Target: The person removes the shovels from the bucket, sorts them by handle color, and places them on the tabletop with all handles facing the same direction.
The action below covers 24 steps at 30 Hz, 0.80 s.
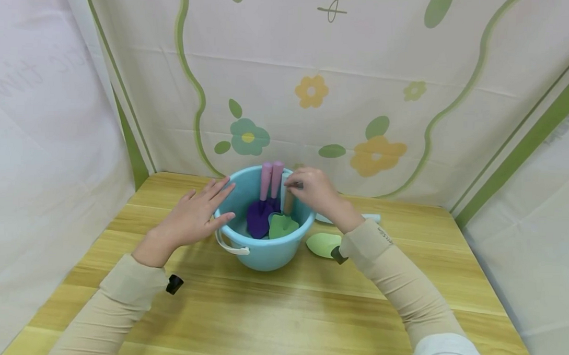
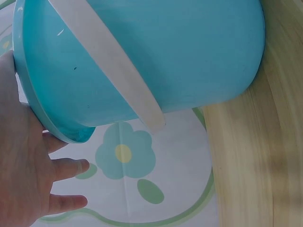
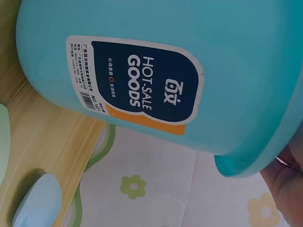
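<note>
A light blue bucket (image 1: pixel 267 258) with a white carrying handle (image 1: pixel 232 248) stands on the table. My left hand (image 1: pixel 189 216) rests on its left rim, fingers spread and fairly straight. At the bucket's right rear, my right hand (image 1: pixel 316 191) reaches over the rim and pinches the top of a green shovel's tan handle (image 1: pixel 289 202). The green shovel blade (image 1: pixel 283 227) points down inside the bucket. Beside it stand a pale blue handle (image 1: pixel 284 192) and two pink-handled tools, one with a purple blade (image 1: pixel 258 219). The right wrist view shows the bucket's label (image 3: pixel 147 85).
Right of the bucket, a light green shovel blade (image 1: pixel 322 245) lies on the wooden table (image 1: pixel 279 318), partly behind the right sleeve. A pale blue tool (image 1: pixel 372 218) lies behind the right wrist. Fabric walls with printed flowers (image 1: pixel 311 91) enclose the table's back and sides.
</note>
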### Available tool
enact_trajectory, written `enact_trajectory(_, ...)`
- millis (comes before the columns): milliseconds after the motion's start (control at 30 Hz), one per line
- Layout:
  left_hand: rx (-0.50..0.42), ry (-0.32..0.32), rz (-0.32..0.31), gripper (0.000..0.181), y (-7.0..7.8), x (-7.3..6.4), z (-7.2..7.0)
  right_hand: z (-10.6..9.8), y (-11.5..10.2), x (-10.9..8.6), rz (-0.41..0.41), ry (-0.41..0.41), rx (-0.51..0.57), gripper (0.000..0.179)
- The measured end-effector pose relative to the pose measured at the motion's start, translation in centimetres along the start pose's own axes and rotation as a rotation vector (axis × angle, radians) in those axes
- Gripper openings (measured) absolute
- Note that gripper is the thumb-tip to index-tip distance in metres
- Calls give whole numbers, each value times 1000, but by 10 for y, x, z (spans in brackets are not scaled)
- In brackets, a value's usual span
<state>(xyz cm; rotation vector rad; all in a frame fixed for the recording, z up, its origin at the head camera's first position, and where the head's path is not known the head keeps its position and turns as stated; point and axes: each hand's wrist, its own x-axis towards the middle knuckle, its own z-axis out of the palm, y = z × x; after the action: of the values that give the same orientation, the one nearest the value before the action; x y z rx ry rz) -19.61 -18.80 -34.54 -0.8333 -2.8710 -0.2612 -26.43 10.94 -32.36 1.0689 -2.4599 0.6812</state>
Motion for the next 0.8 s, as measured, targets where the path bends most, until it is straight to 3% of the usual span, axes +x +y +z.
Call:
enact_trajectory(200, 1, -5, 0, 72, 1, -1, -2, 0, 4, 1, 56, -49, 16, 10)
enact_trajectory(467, 4, -6, 3, 72, 0, -1, -1, -1, 5, -1, 11, -23, 60, 10)
enact_trajectory(800, 4, -8, -3, 72, 0, -1, 0, -5, 6, -3, 60, -56, 183, 16)
